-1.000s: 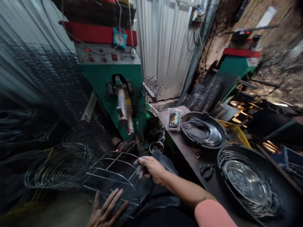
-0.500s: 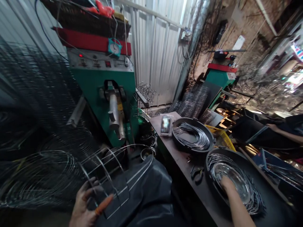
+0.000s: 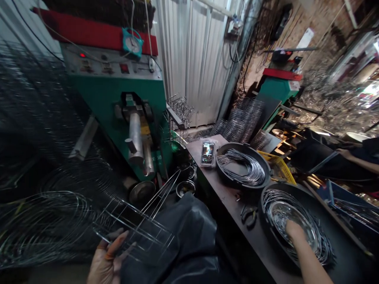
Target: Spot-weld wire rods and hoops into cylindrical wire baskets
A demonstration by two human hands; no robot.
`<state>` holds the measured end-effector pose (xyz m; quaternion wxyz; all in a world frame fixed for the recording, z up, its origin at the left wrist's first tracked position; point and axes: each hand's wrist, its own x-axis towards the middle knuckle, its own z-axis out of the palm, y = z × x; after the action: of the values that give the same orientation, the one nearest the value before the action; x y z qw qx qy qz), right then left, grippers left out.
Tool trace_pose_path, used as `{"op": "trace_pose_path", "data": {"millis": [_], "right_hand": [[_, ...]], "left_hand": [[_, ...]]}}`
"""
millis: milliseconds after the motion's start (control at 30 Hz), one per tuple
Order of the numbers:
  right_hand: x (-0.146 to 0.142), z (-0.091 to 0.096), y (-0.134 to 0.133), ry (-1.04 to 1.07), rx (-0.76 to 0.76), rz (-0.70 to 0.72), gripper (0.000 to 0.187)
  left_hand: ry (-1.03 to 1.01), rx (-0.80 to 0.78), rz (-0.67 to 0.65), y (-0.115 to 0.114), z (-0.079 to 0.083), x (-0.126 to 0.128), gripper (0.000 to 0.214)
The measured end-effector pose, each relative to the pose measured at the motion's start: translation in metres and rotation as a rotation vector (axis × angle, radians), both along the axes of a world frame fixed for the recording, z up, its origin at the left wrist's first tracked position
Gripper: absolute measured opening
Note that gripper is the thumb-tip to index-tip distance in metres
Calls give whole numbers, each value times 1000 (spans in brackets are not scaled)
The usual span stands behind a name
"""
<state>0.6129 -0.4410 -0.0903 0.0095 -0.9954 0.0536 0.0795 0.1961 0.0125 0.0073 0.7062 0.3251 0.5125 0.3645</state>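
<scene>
My left hand (image 3: 110, 258), with orange wraps on its fingers, grips a wire frame (image 3: 139, 223) by its lower left edge. The frame is made of thin crossed metal wires and is tilted in front of my dark apron (image 3: 186, 232), its long wires pointing up and right. My right hand (image 3: 295, 232) reaches down into a shiny metal bowl (image 3: 311, 232) that holds small metal pieces. Its fingertips are hidden in the bowl. The bowl sits inside a black round tray (image 3: 265, 232), with bent wire pieces (image 3: 325, 246) around it.
A green machine (image 3: 97, 98) with metal arms stands ahead. On the bench (image 3: 219, 189) are pliers (image 3: 249, 217), a phone (image 3: 207, 153) and another black tray of wire rings (image 3: 242, 165). Coiled wires (image 3: 44, 228) lie at left. Another person's hand (image 3: 345, 154) shows at right.
My left hand has turned the wire frame over, so its long wires now point up and away. My right hand stays in the bowl. The view has shifted slightly.
</scene>
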Motion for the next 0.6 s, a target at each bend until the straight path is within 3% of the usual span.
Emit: {"op": "trace_pose_path", "data": {"millis": [200, 367, 467, 600], "right_hand": [[-8, 16, -6, 180, -107, -125, 37], [-8, 41, -1, 256, -182, -142, 29], [-11, 62, 32, 197, -120, 19, 26], [-36, 83, 126, -5, 229, 399, 27]], "left_hand": [[-14, -32, 10, 2, -6, 3, 17], [-33, -58, 32, 2, -8, 2, 16], [-31, -61, 45, 3, -7, 1, 19], [-23, -11, 38, 3, -9, 1, 20]]}}
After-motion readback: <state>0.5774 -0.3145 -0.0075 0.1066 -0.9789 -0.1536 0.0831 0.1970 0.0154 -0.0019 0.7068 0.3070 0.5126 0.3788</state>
